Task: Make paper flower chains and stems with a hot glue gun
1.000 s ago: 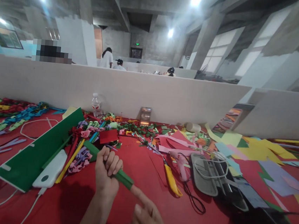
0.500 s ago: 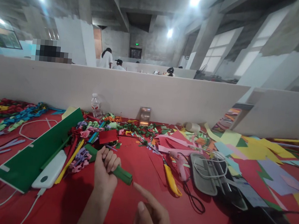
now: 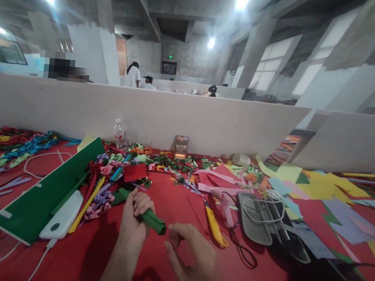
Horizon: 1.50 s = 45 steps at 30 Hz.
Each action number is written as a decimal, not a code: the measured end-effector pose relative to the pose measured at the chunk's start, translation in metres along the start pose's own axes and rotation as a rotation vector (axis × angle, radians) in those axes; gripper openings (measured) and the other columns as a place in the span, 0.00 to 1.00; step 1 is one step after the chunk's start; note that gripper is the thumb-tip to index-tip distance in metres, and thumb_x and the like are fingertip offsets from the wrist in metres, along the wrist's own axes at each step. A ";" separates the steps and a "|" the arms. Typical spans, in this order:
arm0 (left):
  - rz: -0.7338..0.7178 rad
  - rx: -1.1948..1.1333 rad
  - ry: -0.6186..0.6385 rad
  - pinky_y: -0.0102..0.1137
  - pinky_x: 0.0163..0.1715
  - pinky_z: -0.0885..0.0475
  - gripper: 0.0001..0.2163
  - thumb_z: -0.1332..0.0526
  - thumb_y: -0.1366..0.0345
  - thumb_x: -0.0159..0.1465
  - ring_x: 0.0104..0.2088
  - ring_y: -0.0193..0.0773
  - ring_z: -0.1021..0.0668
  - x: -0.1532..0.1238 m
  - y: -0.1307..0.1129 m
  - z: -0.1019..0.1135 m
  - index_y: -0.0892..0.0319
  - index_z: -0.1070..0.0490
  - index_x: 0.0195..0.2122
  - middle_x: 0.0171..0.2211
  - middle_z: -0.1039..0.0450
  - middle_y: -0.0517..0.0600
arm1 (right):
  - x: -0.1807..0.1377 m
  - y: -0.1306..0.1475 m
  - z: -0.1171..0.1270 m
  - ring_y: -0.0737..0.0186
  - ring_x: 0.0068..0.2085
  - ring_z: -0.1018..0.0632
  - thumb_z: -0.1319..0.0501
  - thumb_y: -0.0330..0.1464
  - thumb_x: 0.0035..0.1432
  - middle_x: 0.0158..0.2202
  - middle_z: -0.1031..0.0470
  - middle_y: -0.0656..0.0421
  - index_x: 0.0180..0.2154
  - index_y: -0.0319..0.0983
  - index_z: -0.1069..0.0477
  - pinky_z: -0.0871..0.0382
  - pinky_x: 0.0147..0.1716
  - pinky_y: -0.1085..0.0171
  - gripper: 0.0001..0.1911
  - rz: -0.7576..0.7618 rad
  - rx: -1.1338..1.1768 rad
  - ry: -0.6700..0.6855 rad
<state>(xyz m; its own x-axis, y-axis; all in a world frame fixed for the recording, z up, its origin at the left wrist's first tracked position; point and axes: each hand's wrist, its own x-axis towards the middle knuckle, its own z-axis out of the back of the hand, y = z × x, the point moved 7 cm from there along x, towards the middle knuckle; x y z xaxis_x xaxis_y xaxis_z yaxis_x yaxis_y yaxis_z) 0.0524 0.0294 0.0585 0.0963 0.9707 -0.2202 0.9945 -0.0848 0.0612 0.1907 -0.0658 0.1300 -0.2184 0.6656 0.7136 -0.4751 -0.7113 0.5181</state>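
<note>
My left hand (image 3: 139,211) is wrapped around a rolled green paper tube (image 3: 154,221), whose near end points right and shows an opening. The tube's far part sticks out beyond my fist to the upper left. Just right of the near end, my right hand (image 3: 193,251) hovers with thumb and forefinger apart and nothing between them; it is slightly blurred. Behind my left hand lie purple and pink paper curls (image 3: 100,203), a yellow paper stick (image 3: 86,203) and a red piece of paper (image 3: 134,172).
On the red table (image 3: 174,205), a yellow-handled tool (image 3: 214,225), a pink glue gun (image 3: 224,206) and a grey tray (image 3: 254,220) lie to the right. A green board (image 3: 46,193) and white power bank (image 3: 62,217) sit left. A bottle (image 3: 119,133) stands by the white partition (image 3: 209,120).
My right hand has drawn back from the tube's near end, its extended forefinger now bent. My left hand has shifted slightly right, still holding the tube, whose end opening shows more.
</note>
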 end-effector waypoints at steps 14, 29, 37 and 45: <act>-0.072 -0.030 -0.004 0.21 0.10 0.46 0.19 0.51 0.66 0.74 0.09 0.23 0.45 -0.007 0.003 -0.008 0.56 0.49 0.22 0.12 0.55 0.36 | -0.013 -0.016 -0.014 0.64 0.28 0.26 0.39 0.27 0.65 0.27 0.25 0.59 0.41 0.39 0.21 0.33 0.29 0.66 0.08 0.017 -0.020 -0.080; -0.176 0.230 0.240 0.25 0.11 0.57 0.21 0.48 0.63 0.71 0.13 0.27 0.62 -0.011 -0.009 -0.033 0.56 0.52 0.21 0.15 0.68 0.37 | -0.068 -0.028 -0.081 0.77 0.15 0.48 0.28 0.44 0.53 0.14 0.44 0.73 0.44 0.40 0.20 0.37 0.23 0.71 0.19 -1.069 1.775 0.014; -0.122 0.268 0.168 0.24 0.11 0.57 0.20 0.45 0.65 0.70 0.14 0.26 0.62 -0.010 -0.004 -0.029 0.56 0.52 0.21 0.16 0.68 0.36 | -0.080 -0.050 -0.070 0.63 0.23 0.27 0.42 0.56 0.63 0.23 0.27 0.61 0.63 0.36 0.35 0.33 0.27 0.64 0.38 -0.789 0.915 0.184; -0.084 0.366 0.156 0.24 0.12 0.56 0.19 0.43 0.66 0.69 0.14 0.27 0.61 -0.013 0.006 -0.029 0.57 0.49 0.21 0.16 0.67 0.36 | -0.046 -0.038 -0.038 0.57 0.42 0.24 0.44 0.48 0.67 0.38 0.22 0.56 0.43 0.42 0.24 0.34 0.45 0.60 0.18 -0.549 0.254 0.534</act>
<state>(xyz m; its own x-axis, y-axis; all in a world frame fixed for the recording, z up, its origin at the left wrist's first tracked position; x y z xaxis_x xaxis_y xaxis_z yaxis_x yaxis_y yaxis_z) 0.0564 0.0227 0.0900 0.0352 0.9977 -0.0577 0.9500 -0.0513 -0.3079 0.1860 -0.0605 0.0597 -0.4187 0.9073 0.0378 -0.4388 -0.2385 0.8664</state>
